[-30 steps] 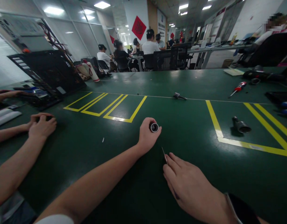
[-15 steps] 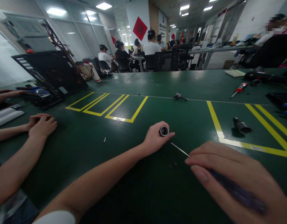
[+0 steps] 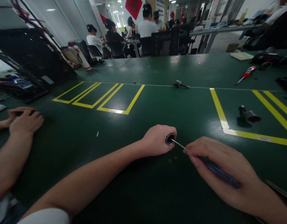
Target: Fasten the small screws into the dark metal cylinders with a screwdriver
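Observation:
My left hand [image 3: 157,140] is wrapped round a dark cylindrical metal part [image 3: 167,140], its round open end turned towards me. In my right hand [image 3: 224,168] is a screwdriver [image 3: 221,174] with a dark bluish handle; my fingers pinch its thin shaft near the front. The shaft's tip reaches into the mouth of the metal part, and what it touches inside is hidden. Two tiny dark rings, perhaps nuts [image 3: 175,158], lie on the green table [image 3: 134,193] just below my hands.
Yellow tape [image 3: 113,111] marks boxes on the table. A cup-ended metal part [image 3: 250,116] lies at right, a similar part [image 3: 179,84] farther back. A red-handled screwdriver [image 3: 247,73] is at far right. A co-worker's hands [image 3: 26,119] rest at left, near a black frame [image 3: 29,59].
The screwdriver's tip has moved from just outside the metal part into its open end. My left hand has shifted slightly right, and the head view has tilted down.

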